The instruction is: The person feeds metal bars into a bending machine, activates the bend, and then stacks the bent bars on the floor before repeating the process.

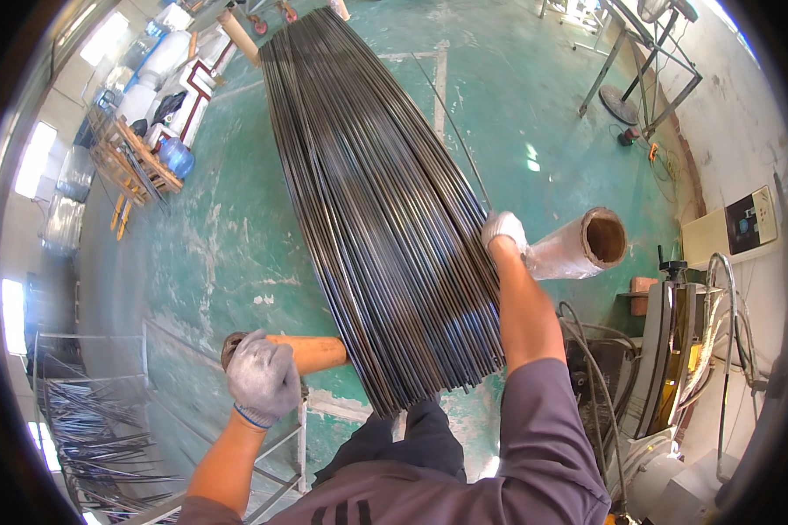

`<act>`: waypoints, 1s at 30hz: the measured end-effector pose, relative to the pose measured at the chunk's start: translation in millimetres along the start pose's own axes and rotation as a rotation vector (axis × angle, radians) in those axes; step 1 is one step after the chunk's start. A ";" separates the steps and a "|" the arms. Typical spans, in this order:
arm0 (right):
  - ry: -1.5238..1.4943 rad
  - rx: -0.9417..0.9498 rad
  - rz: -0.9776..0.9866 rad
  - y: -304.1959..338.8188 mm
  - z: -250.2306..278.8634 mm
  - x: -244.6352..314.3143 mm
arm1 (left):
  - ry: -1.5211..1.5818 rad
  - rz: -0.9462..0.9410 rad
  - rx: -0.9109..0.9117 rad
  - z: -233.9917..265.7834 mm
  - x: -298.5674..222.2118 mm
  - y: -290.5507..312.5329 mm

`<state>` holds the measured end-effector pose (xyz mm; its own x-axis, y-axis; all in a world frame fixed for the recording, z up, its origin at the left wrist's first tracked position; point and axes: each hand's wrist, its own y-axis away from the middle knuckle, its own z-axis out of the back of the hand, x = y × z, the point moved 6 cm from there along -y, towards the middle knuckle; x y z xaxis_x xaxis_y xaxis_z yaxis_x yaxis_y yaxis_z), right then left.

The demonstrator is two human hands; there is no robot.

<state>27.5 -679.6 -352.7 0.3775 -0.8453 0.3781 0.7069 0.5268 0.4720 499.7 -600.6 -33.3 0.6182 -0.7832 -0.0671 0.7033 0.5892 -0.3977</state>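
Note:
A broad layer of long, thin dark metal rods point(385, 192) runs away from me, its near ends uneven in front of my legs. My right hand point(504, 231), in a white work glove, is closed at the right edge of the layer. One thin metal rod point(453, 124) reaches from it up and away over the floor, apart from the others. My left hand point(263, 378), in a grey-white glove, is curled closed in front of a brown cardboard tube point(317, 353) that sticks out left from under the rods. Whatever its fingers may hold is hidden.
A plastic-wrapped cardboard tube point(562, 251) juts out at the right. Hoses and a machine point(665, 350) stand close by on that side. Metal frame bars point(301, 437) and a heap of rods point(105, 437) lie lower left. A blue water bottle point(176, 157) stands farther off.

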 end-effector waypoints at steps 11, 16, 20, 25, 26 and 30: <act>-0.110 -0.283 0.143 180.6 -20.2 -108.3 | 0.005 0.013 0.032 1.5 -1.4 -5.3; -0.120 -0.486 0.233 233.9 -38.1 -175.3 | 0.001 -0.005 -0.008 1.3 -2.3 -1.9; -0.184 -0.516 0.208 266.7 -26.5 -207.5 | 0.005 -0.046 0.003 3.2 -5.2 -3.6; -0.176 -0.641 0.297 271.8 -19.2 -221.1 | 0.026 -0.035 -0.014 -1.7 -3.2 2.5; -0.165 -0.653 0.314 269.0 -15.8 -220.2 | 0.026 -0.040 -0.023 -1.0 -3.9 2.8; -0.093 -0.698 0.398 260.5 -1.4 -208.4 | 0.002 -0.035 -0.001 -2.2 -2.8 6.5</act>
<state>133.8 -366.3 -309.7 0.6501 -0.5790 0.4920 0.7519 0.5836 -0.3067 501.8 -595.0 -37.6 0.5926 -0.8036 -0.0552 0.7239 0.5613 -0.4012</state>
